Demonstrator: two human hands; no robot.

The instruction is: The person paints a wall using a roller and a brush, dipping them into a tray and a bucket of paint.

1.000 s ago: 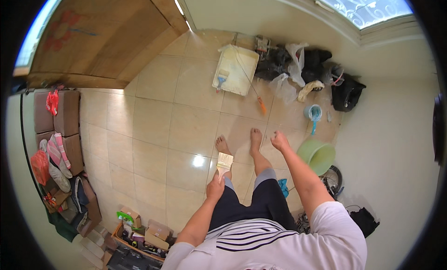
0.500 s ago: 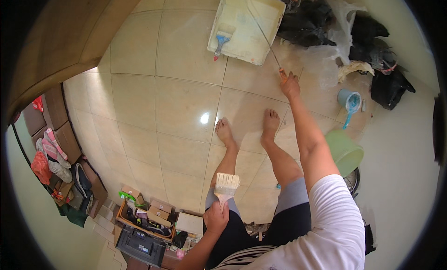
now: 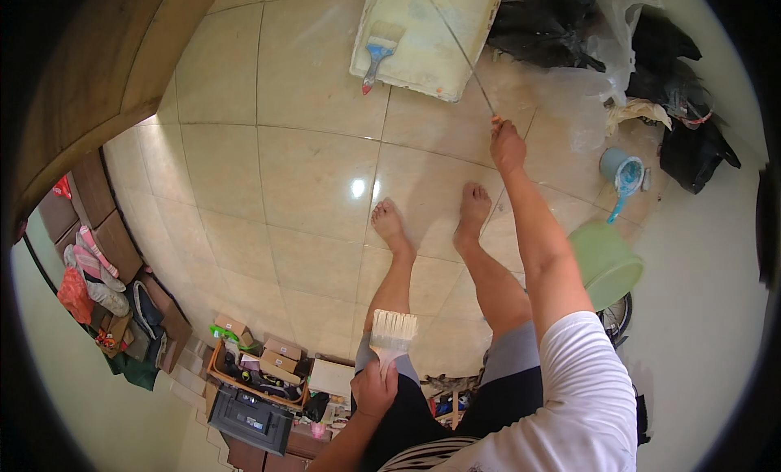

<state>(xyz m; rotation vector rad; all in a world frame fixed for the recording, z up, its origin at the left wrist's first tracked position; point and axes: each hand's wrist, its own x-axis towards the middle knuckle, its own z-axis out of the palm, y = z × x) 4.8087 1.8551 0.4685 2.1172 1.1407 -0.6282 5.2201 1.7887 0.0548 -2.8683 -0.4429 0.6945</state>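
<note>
My left hand is closed around the handle of a wide paintbrush, its pale bristles pointing up and away from me. With my arm stretched forward, my right hand grips the orange handle of a paint roller. The roller's thin metal rod reaches over the paint-smeared tray; its far end runs into the pale paint and cannot be made out. Inside the tray's left part lies a second paintbrush with a blue and red handle, hanging over the near rim.
Black plastic bags and a clear sheet lie right of the tray. Nearer stand a small blue pail with a light blue tool and a green bucket. A filled crate sits at the lower left, a wooden panel at the upper left.
The view has shifted slightly, so the tray sits higher in the picture. My right hand has moved a little with the roller. Both hands keep their grips.
</note>
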